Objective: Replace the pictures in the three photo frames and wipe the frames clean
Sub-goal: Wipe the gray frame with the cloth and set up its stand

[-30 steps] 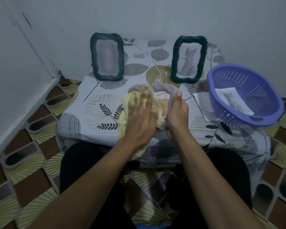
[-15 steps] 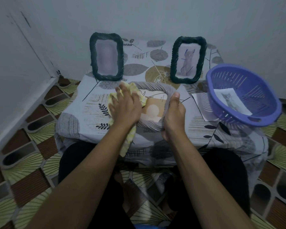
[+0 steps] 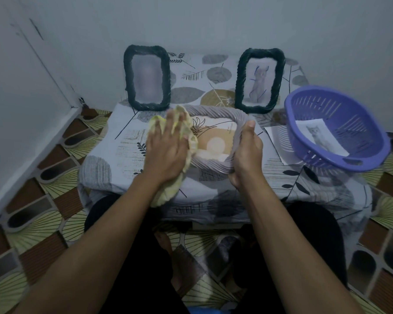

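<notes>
Wiping step: flat-fingered left hand (image 3: 166,150) pressed yellow cloth (image 3: 168,192) on grey frame (image 3: 213,111), right hand (image 3: 245,155) gripped its rim; unwiped rim probably next.

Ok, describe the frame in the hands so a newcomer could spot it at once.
On the low table with the leaf-print sheet, look at the near edge, between the left hand and right hand. The rope-twist frame there is pale grey, with a yellow cloth on its left side; the two dark frames behind it stand upright.

left grip (image 3: 166,143) flat, fingers (image 3: 170,120) spread, right grip (image 3: 245,152) curled round frame (image 3: 213,111) edge
</notes>
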The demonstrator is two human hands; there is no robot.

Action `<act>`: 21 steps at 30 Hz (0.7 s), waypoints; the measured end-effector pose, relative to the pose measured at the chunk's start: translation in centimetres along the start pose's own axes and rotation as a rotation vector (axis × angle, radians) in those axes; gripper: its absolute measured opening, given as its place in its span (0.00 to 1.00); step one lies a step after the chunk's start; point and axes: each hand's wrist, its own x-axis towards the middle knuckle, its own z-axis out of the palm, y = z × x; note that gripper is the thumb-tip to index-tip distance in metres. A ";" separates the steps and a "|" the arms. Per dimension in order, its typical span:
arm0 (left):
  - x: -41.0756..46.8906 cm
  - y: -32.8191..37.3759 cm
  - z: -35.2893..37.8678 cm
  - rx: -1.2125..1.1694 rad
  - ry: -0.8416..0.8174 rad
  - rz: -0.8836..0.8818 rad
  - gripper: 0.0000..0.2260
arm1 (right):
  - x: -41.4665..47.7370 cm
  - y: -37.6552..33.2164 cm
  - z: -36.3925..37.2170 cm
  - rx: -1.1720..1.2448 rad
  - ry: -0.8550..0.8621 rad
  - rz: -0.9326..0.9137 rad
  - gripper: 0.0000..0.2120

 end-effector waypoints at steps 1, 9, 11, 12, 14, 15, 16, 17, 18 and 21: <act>0.5 0.0 -0.3 -0.023 -0.003 -0.084 0.26 | -0.3 -0.1 0.1 0.006 0.007 0.011 0.23; -0.6 6.4 -0.2 -0.144 -0.014 0.000 0.33 | -1.5 1.0 1.8 0.059 0.036 0.030 0.23; -1.5 6.4 0.3 -0.149 -0.039 0.141 0.35 | -1.3 0.9 1.6 0.064 0.030 0.038 0.25; -1.5 5.9 0.5 -0.134 -0.050 0.181 0.35 | -1.2 1.0 1.4 0.063 0.034 0.035 0.26; -0.8 4.4 0.7 -0.065 -0.038 0.163 0.35 | -1.1 1.0 1.0 0.050 0.024 0.020 0.26; -0.2 3.7 0.7 -0.042 -0.014 0.092 0.34 | -1.1 1.0 1.0 0.021 0.030 0.014 0.24; 0.5 3.0 0.6 -0.040 0.012 -0.019 0.32 | -1.3 0.9 1.0 -0.005 0.031 0.013 0.23; 1.1 2.4 0.4 -0.056 0.027 -0.150 0.31 | -1.4 1.0 1.0 -0.019 0.024 0.011 0.22; 1.7 2.0 0.1 -0.082 0.030 -0.274 0.30 | -1.5 1.1 1.1 -0.025 0.013 0.007 0.22; 2.5 2.5 -0.4 -0.149 0.019 -0.442 0.30 | -1.8 1.2 1.5 -0.004 0.001 -0.003 0.23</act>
